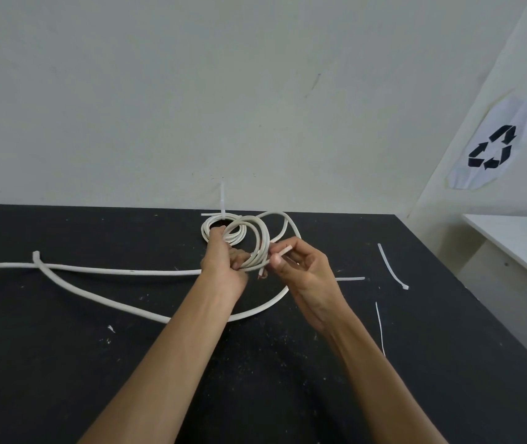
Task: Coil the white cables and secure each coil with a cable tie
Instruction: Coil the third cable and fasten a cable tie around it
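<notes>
My left hand [223, 261] grips a coil of white cable [257, 241], held upright a little above the black table [63, 363]. My right hand [300, 267] pinches a short white strip, a cable tie [283, 252], right beside the coil's lower edge. Behind it lies a second coil [214, 227], flat on the table, with a tie [222, 200] sticking up from it. A long loose white cable [102, 270] runs left across the table and another stretch [95, 296] curves under my forearms.
Loose cable ties lie to the right: one [392, 267] curved, one [380, 328] thin and straight, one [350, 278] behind my right hand. A white wall stands close behind the table. A white side table [512, 238] is at the far right.
</notes>
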A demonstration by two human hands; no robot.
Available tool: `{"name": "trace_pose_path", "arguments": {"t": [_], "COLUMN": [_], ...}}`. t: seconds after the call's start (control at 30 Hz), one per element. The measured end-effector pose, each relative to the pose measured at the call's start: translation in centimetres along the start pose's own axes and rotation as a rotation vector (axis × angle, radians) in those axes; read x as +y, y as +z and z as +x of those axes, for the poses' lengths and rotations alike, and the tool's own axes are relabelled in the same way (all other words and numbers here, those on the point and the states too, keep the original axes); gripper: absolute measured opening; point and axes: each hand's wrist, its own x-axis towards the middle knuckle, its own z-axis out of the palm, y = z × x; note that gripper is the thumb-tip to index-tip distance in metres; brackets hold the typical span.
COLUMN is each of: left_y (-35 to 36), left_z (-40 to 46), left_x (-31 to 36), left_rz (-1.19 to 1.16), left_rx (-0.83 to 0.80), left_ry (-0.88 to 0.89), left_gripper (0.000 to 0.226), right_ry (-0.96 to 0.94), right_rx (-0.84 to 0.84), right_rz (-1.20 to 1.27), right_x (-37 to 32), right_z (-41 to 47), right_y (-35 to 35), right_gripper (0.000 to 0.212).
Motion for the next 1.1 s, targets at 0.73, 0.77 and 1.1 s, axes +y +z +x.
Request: {"name": "trace_pose_path", "arguments": {"t": [0.73,0.77,1.1], "left_y": [-1.8,-1.7,-0.8], "left_z": [0.4,0.2,-0.2], "left_x": [-0.3,0.1,0.4], "left_rz": [0.622,0.725,1.153], "left_rx": [-0.321,-0.342,-0.414], "left_ry": [0.149,0.148,0.186], "left_gripper": [0.030,0.031,0.030], "right_ry": [0.090,0.102,0.046], "right_rx": [0.193,0.154,0.026], "right_rz": [-0.512,-0.538,-0.689], "right_x": [-0.2,-0.3,-1.9], "right_z": [1.4,1.5,1.9], "right_y": [-1.9,-2.2,-2.5], "right_gripper": [0.040,0.040,0.032]}}
